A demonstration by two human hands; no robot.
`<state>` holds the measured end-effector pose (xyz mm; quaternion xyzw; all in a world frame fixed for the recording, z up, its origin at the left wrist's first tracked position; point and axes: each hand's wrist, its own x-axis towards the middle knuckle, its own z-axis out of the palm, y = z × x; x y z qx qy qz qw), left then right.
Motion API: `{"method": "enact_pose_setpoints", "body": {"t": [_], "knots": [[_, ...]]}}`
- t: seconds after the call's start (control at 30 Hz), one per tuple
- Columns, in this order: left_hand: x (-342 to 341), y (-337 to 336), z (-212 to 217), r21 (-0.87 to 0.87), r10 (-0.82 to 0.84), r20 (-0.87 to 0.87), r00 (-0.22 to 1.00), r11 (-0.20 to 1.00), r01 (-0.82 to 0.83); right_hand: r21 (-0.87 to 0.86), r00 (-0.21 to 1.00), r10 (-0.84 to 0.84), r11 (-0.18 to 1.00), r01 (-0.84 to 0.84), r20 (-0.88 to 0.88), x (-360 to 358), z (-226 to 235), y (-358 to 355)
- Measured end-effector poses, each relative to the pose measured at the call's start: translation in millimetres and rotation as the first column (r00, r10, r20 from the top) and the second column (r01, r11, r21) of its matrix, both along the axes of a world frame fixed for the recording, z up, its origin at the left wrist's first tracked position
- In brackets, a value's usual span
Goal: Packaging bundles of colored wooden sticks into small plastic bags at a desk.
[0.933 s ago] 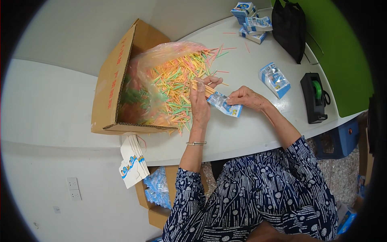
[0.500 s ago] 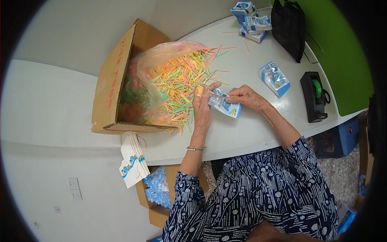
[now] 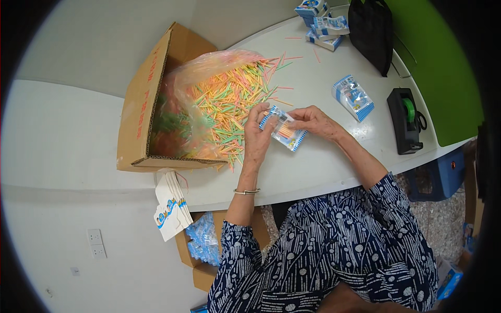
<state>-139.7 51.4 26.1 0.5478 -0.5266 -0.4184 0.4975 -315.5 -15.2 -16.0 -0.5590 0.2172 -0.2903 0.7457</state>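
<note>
A small blue-and-white plastic packet (image 3: 292, 142) is between my two hands above the table. Thin pale-orange sticks (image 3: 285, 130) show through its clear middle. My left hand (image 3: 257, 138) is closed on the packet's left end, thumb over the front. From the right, my right hand (image 3: 317, 124) pinches the packet's upper side. Just beyond my left hand lies a big heap of thin yellow, green, pink and orange sticks (image 3: 229, 99). It spills from a clear plastic bag (image 3: 182, 88) in a tipped cardboard box (image 3: 140, 112).
A filled packet (image 3: 354, 98) and a black tape dispenser (image 3: 404, 122) are to the right. Boxes and packets (image 3: 326, 31) are stacked at the back beside a black bag (image 3: 371, 36). Folded cartons (image 3: 172, 206) overhang the left edge, above an open box of blue packets (image 3: 203, 237).
The orange sticks, held in my left hand before, are now inside the packet. My left hand has shifted onto the packet's end, and my right hand has moved slightly up and left.
</note>
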Motion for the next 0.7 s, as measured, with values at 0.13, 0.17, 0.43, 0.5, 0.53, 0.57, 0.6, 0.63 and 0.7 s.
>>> {"method": "enact_pose_setpoints", "body": {"t": [0.13,0.17,0.43,0.5,0.53,0.57,0.6,0.63,0.7], "knots": [[-6,0,3,-0.032,-0.019,-0.116,0.993,0.999,0.016,-0.104,0.988,0.093,0.989,-0.106,-0.123,-2,0,-2],[-8,2,5,-0.013,-0.050,-0.144,0.988,0.999,0.049,-0.112,0.970,0.135,0.981,-0.160,-0.204,-2,1,-2],[-9,6,6,-0.005,-0.074,-0.126,0.989,0.997,0.074,-0.088,0.963,0.186,0.975,-0.206,-0.197,-7,7,-3],[-10,9,6,-0.002,-0.082,-0.119,0.990,0.997,0.082,-0.093,0.956,0.204,0.969,-0.228,-0.213,-10,10,-3],[-9,12,5,-0.040,-0.051,-0.124,0.991,0.998,0.047,-0.096,0.958,0.202,0.970,-0.225,-0.203,-10,12,-2],[-7,13,4,-0.077,-0.021,-0.131,0.991,0.997,0.011,-0.098,0.961,0.201,0.970,-0.223,-0.192,-10,14,-2],[-5,13,4,-0.079,-0.019,-0.130,0.991,0.997,0.008,-0.100,0.960,0.203,0.969,-0.225,-0.191,-10,15,-2],[-3,13,4,-0.045,0.008,-0.152,0.988,0.999,-0.015,-0.110,0.954,0.207,0.966,-0.234,-0.216,-12,16,-2],[-1,12,4,-0.009,0.036,-0.174,0.984,0.999,-0.038,-0.117,0.947,0.211,0.963,-0.244,-0.241,-13,13,-2]]}}
